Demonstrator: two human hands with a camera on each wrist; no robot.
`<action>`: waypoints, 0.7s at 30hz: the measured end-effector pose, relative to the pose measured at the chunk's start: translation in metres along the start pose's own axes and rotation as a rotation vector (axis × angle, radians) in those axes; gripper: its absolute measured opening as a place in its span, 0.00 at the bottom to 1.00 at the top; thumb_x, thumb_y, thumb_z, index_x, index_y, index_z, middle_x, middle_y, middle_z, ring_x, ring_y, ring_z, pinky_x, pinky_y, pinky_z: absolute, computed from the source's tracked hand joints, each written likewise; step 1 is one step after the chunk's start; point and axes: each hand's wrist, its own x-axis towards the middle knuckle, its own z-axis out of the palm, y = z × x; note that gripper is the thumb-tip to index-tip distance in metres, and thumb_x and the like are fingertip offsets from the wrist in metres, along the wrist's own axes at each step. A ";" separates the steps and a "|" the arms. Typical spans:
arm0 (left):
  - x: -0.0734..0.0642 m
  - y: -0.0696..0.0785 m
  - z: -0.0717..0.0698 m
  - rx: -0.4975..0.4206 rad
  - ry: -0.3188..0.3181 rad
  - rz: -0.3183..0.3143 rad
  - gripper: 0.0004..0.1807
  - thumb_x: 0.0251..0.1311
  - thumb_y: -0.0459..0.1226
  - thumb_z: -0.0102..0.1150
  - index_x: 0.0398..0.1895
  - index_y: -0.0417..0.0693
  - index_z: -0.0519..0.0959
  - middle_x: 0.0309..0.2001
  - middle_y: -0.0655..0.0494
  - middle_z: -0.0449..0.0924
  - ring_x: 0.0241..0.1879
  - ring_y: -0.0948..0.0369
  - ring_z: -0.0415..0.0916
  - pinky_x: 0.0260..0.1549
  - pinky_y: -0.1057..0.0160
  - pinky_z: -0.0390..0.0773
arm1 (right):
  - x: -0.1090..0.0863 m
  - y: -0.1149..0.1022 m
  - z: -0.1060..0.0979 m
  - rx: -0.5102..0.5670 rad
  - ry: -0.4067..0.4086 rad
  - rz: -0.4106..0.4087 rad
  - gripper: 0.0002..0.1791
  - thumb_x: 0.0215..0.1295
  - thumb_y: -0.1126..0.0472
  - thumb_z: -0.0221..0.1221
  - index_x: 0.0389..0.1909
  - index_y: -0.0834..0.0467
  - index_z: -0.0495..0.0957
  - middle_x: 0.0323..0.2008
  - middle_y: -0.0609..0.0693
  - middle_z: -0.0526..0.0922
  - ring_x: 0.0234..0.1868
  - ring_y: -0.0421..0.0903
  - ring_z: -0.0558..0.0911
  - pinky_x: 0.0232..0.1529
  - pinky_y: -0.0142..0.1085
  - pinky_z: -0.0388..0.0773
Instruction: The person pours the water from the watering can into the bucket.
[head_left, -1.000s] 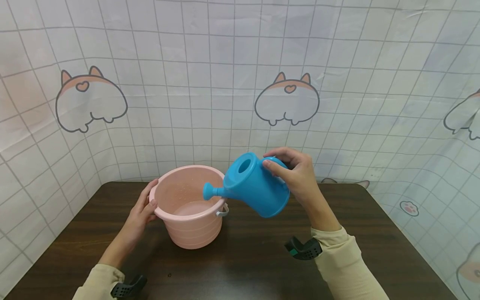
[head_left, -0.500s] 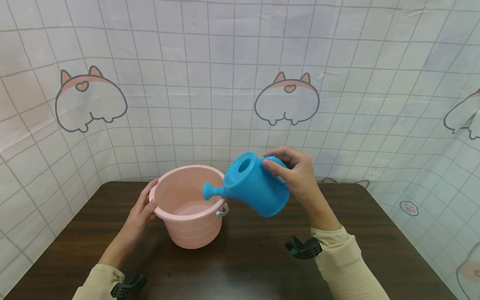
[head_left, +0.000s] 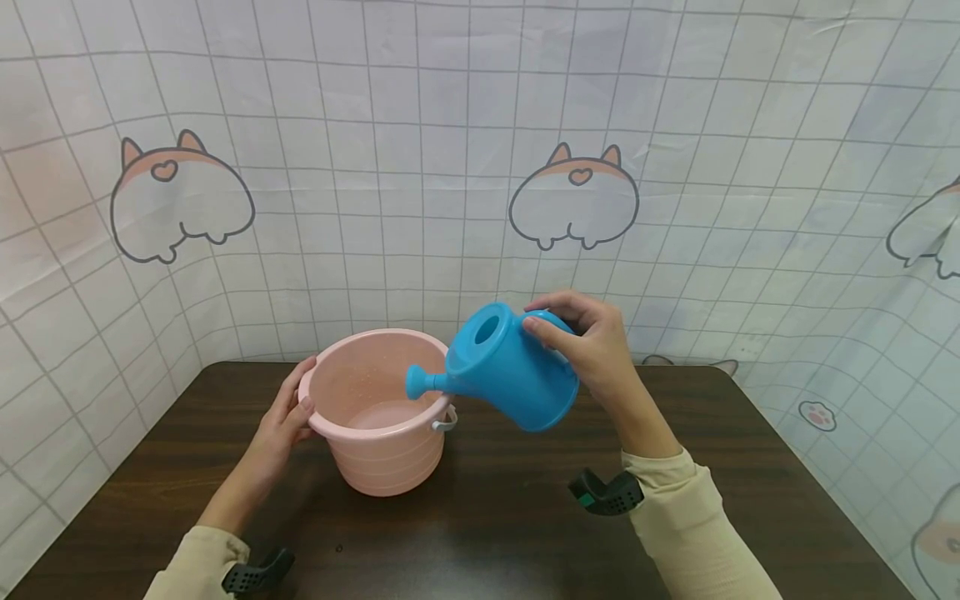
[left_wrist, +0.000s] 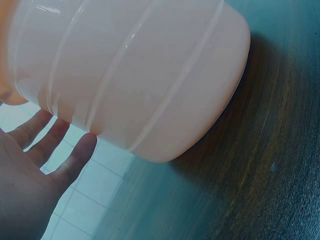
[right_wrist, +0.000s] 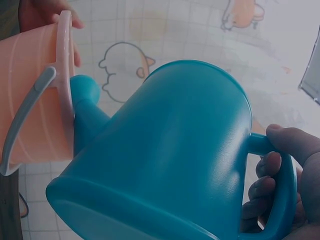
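Observation:
A pink bucket [head_left: 386,462] stands on the table with a little liquid at its bottom. At its left rim my left hand [head_left: 272,433] holds it, thumb at the rim; the left wrist view shows fingers [left_wrist: 75,155] against the ribbed outer wall. My right hand [head_left: 592,350] grips the handle [right_wrist: 286,195] of a blue watering can [head_left: 517,371], fingers curled round it. The can is tilted left, its spout [head_left: 423,382] reaching over the bucket's right rim. Whether water flows from the spout cannot be made out.
Under the bucket is a dark wooden table [head_left: 480,533]. A white grid-patterned curtain [head_left: 465,167] with cartoon corgis hangs behind and at both sides. The bucket's grey bail handle [right_wrist: 30,110] hangs down outside. Dark bands [head_left: 607,493] are on both wrists.

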 end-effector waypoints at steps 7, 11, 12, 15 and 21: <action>0.000 -0.001 0.000 0.002 0.002 -0.004 0.27 0.70 0.40 0.31 0.71 0.66 0.44 0.67 0.45 0.53 0.54 0.62 0.67 0.42 0.67 0.75 | 0.000 -0.002 0.000 -0.013 -0.019 0.006 0.12 0.56 0.58 0.62 0.40 0.57 0.80 0.30 0.44 0.82 0.32 0.52 0.78 0.37 0.39 0.78; 0.000 -0.001 0.000 0.000 0.000 -0.003 0.27 0.70 0.40 0.31 0.71 0.66 0.44 0.67 0.45 0.52 0.54 0.62 0.66 0.42 0.67 0.75 | 0.001 -0.001 0.000 -0.016 -0.022 0.002 0.11 0.57 0.59 0.62 0.40 0.58 0.80 0.30 0.42 0.82 0.31 0.49 0.79 0.37 0.38 0.78; 0.000 -0.001 0.000 -0.001 0.000 -0.003 0.27 0.70 0.40 0.31 0.71 0.66 0.44 0.67 0.45 0.52 0.55 0.61 0.66 0.42 0.67 0.75 | 0.001 -0.001 0.000 -0.014 -0.022 0.001 0.11 0.57 0.59 0.62 0.40 0.59 0.80 0.30 0.42 0.82 0.31 0.49 0.79 0.37 0.38 0.78; 0.000 -0.001 0.000 -0.002 -0.001 -0.002 0.28 0.70 0.40 0.31 0.71 0.65 0.44 0.68 0.46 0.52 0.55 0.62 0.66 0.42 0.66 0.75 | 0.001 0.000 0.000 -0.017 -0.021 -0.002 0.11 0.57 0.59 0.62 0.40 0.58 0.80 0.30 0.42 0.82 0.30 0.45 0.79 0.37 0.38 0.78; 0.000 0.000 0.000 -0.002 -0.001 0.000 0.27 0.70 0.40 0.31 0.71 0.65 0.44 0.67 0.45 0.52 0.54 0.62 0.67 0.42 0.66 0.75 | 0.002 0.000 0.000 -0.018 -0.022 -0.012 0.11 0.57 0.59 0.62 0.40 0.59 0.80 0.29 0.42 0.82 0.29 0.46 0.79 0.36 0.38 0.78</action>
